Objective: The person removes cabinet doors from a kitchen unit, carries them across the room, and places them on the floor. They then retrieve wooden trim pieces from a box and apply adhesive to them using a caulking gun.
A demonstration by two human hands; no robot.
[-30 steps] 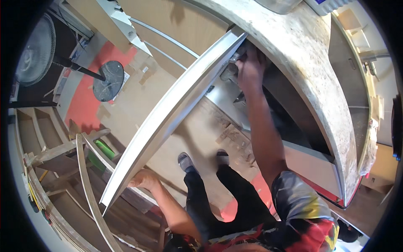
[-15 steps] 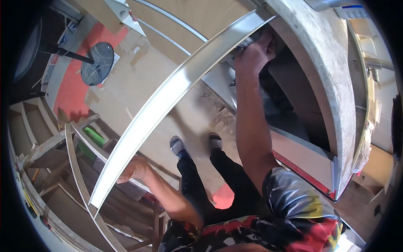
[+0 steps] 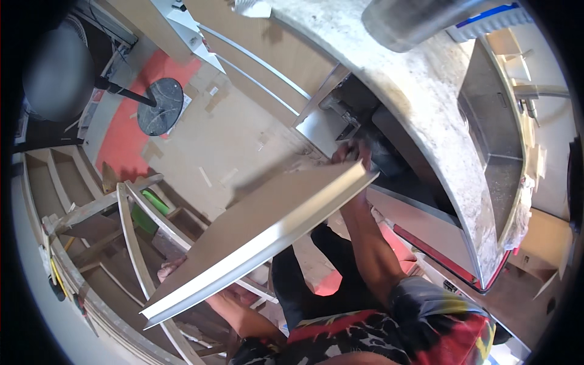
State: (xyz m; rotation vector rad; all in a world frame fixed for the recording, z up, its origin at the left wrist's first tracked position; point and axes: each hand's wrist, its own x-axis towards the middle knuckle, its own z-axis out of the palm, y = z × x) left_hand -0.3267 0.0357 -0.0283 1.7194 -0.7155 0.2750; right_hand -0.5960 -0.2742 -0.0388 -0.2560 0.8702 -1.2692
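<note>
A beige flat panel [image 3: 261,207] with a pale metallic profile along its near long edge lies tilted across the middle of the view, its broad face showing. My left hand [image 3: 172,268] grips its left end, with fingers curled at the edge and the palm hidden beneath. At the opposite end my right hand [image 3: 353,152] holds the far right corner, partly covered by the panel. Just beyond that hand is the dark opening of a cabinet [image 3: 413,182] under a stone countertop [image 3: 420,79].
On the left stands a wooden frame [image 3: 131,225] with open compartments and a green object [image 3: 149,210] inside. A fan's round base [image 3: 160,106] rests on the floor farther off. A metal cylinder [image 3: 404,24] sits on the countertop, near a sink [image 3: 493,134]. Cabinet fronts [image 3: 255,55] line the far side.
The panel has turned from nearly edge-on to showing its broad face, and its right end has come closer to me. My right hand has drawn back from the cabinet opening with it.
</note>
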